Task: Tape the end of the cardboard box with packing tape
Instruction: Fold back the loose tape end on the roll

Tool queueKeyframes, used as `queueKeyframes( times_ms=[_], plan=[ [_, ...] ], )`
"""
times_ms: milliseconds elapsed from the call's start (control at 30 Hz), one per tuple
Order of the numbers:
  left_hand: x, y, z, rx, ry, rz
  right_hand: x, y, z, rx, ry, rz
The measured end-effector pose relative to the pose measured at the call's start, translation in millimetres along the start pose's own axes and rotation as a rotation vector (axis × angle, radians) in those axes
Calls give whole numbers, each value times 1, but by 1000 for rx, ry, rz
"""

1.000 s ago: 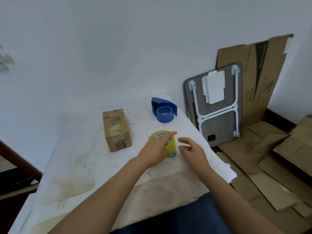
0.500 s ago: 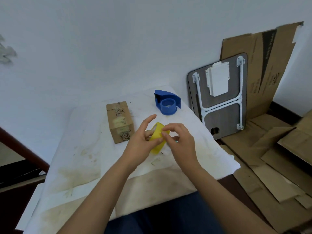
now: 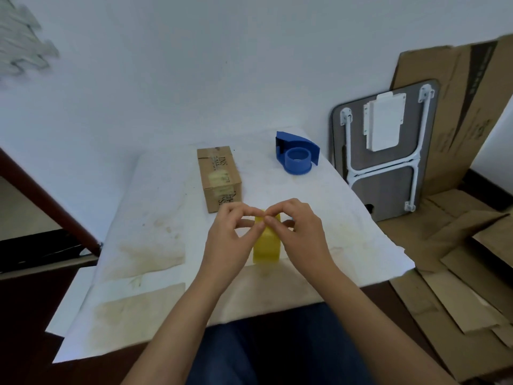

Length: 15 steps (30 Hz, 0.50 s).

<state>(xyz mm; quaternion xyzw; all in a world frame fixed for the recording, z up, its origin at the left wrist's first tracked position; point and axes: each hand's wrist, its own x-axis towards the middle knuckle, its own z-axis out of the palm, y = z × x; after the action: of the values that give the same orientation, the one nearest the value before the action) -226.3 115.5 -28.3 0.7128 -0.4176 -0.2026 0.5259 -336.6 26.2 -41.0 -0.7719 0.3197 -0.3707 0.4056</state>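
**Holding the tape roll in both hands above the worktop**

Gripping a yellow tape roll from either side, the left hand and right hand meet over the middle of the worktop. The roll stands on edge, its flat band facing the camera, and its lower rim sits at or just above the white cloth; which of the two cannot be told. Left fingers curl against the roll's left side, with the thumb and forefinger tips pinched together at its top edge. Right fingers are likewise closed, their tips pressed to the same top edge and touching the left ones. Whether a free end of tape is caught between them is too small to see.

The box lies beyond the hands, to the left, its long side running away from the camera. It rests flat on the cloth, apart from both hands, with a pale strip across its top and near end. A blue dispenser sits further back to the right, near the worktop's far corner, well apart from the box. The cloth is stained yellow-brown in several patches. A folded table leans against the wall right of the worktop, with cardboard sheets behind and on the floor.
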Motion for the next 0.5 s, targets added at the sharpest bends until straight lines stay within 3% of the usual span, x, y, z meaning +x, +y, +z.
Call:
queueKeyframes(
  times_ms=[267,500],
  plan=[
    [0,-9,-7,41,97,-24,-10,3,10,61,29,94],
    [-1,-17,-11,60,112,54,-27,1,25,260,-95,432]
  ],
)
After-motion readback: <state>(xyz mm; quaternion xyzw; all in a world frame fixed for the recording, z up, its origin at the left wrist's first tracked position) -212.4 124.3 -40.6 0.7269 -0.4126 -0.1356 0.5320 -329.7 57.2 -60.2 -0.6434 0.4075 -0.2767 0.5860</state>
